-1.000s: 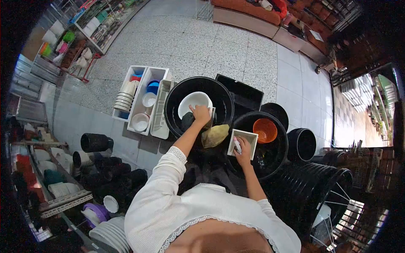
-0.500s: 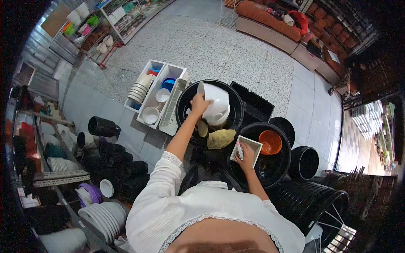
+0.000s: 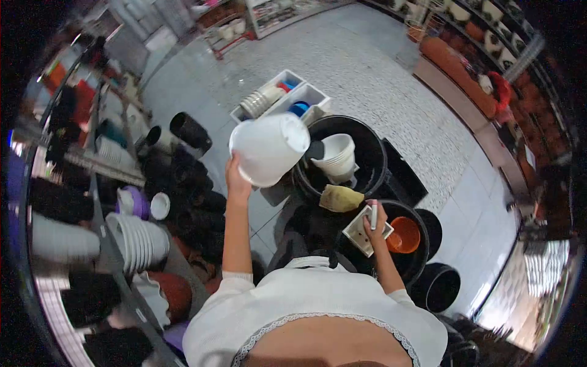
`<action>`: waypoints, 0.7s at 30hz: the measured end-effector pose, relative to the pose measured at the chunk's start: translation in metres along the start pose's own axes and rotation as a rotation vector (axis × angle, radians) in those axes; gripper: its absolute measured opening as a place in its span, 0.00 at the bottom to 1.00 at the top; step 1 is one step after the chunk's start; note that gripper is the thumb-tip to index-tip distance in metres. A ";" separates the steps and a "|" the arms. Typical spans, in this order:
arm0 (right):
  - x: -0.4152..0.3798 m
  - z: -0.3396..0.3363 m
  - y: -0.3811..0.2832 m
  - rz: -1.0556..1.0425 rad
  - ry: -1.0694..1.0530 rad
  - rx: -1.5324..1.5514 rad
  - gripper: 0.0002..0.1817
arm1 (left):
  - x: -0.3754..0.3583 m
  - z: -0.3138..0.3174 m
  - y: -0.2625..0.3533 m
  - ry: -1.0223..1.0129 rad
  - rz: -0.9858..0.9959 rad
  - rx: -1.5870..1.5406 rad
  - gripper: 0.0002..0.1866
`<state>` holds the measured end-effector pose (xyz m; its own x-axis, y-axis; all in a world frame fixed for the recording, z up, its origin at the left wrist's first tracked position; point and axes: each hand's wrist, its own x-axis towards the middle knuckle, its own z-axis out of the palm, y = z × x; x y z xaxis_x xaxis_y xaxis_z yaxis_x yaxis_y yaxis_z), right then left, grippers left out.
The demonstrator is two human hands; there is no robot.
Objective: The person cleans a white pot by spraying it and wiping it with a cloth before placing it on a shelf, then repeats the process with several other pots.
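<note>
My left hand (image 3: 237,180) grips the rim of a large white plant pot (image 3: 272,150), held tilted up with its base toward the right. In my right hand (image 3: 378,227) is a white marker (image 3: 373,219) with a pink end. That hand is at a cream square pot (image 3: 358,231), which sits tilted at the edge of a black tub. An orange pot (image 3: 405,235) lies in the same tub, right of my hand. Ahead, a larger black tub (image 3: 384,156) contains nested white pots (image 3: 338,156). A yellowish cloth (image 3: 341,198) hangs at its near rim.
White planter boxes (image 3: 318,96) with small pots and dishes stand beyond the raised pot. Shelves on the left carry stacked white pots (image 3: 137,241); black pots (image 3: 191,129) crowd the floor beside them. Another black pot (image 3: 437,287) lies at the right.
My left hand has lifted the white pot out of the large black tub and moved it left, uncovering nested pots. The square pot now appears tilted. The view has turned left.
</note>
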<state>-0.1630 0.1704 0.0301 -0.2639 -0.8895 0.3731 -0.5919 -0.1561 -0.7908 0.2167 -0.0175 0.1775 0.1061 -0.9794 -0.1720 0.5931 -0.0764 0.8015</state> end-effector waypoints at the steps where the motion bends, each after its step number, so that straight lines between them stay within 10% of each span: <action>1: 0.013 -0.007 -0.017 0.009 -0.020 0.138 0.27 | -0.017 -0.024 0.003 0.068 0.023 0.003 0.25; 9: 0.054 0.005 -0.176 -0.360 -0.610 0.343 0.26 | -0.167 -0.095 0.018 0.532 0.229 0.053 0.33; 17: -0.016 0.087 -0.260 -0.505 -0.917 0.719 0.15 | -0.245 -0.134 0.062 0.508 0.357 -0.404 0.30; 19: -0.042 0.092 -0.269 -0.498 -1.001 0.712 0.15 | -0.268 -0.168 0.063 0.501 0.486 -0.040 0.30; 21: -0.069 0.100 -0.277 -0.512 -1.042 0.676 0.19 | -0.298 -0.191 0.065 0.407 0.535 -0.510 0.24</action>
<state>0.0954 0.2323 0.1744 0.7501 -0.5303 0.3951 0.1204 -0.4781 -0.8700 0.3757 0.3052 0.1716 0.6970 -0.7080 -0.1141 0.6584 0.5687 0.4931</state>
